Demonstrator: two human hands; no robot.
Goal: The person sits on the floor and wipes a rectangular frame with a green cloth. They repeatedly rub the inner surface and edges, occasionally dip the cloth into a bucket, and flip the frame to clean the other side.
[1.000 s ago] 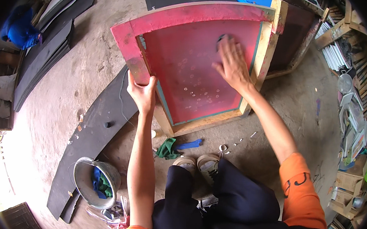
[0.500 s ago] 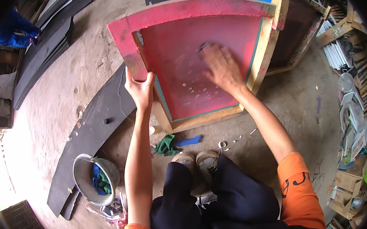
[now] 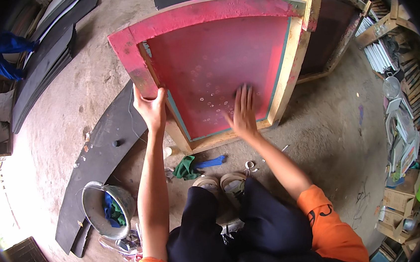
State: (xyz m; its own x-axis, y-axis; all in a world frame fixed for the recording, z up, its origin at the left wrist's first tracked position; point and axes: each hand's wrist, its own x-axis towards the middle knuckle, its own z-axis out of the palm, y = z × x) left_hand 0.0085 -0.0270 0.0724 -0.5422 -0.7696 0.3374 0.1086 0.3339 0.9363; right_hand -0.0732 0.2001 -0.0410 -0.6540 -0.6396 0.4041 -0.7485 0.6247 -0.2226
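Pink-topped frame point(image 3: 219, 11) upper centre, on floor point(image 3: 329, 120). My left hand point(image 3: 151, 112) clamps its left side; my right hand point(image 3: 244, 115) nearly flat over a dark blurry thing point(image 3: 249, 86), grip unclear. Bucket point(image 3: 94, 206) lower left, black sheets point(image 3: 48, 75) upper left.

Floor point(image 3: 330, 130) w/ blk mat point(image 3: 97, 158), grn cloth point(image 3: 185, 168), blue strip point(image 3: 211, 162).

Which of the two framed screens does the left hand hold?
The pink screen: the left hand clasps its side. The dark screen, behind at right, is untouched.

Left grip point(image 3: 151, 111) on wooden frame point(image 3: 219, 11), right grip point(image 3: 243, 115) against pink panel point(image 3: 223, 55)
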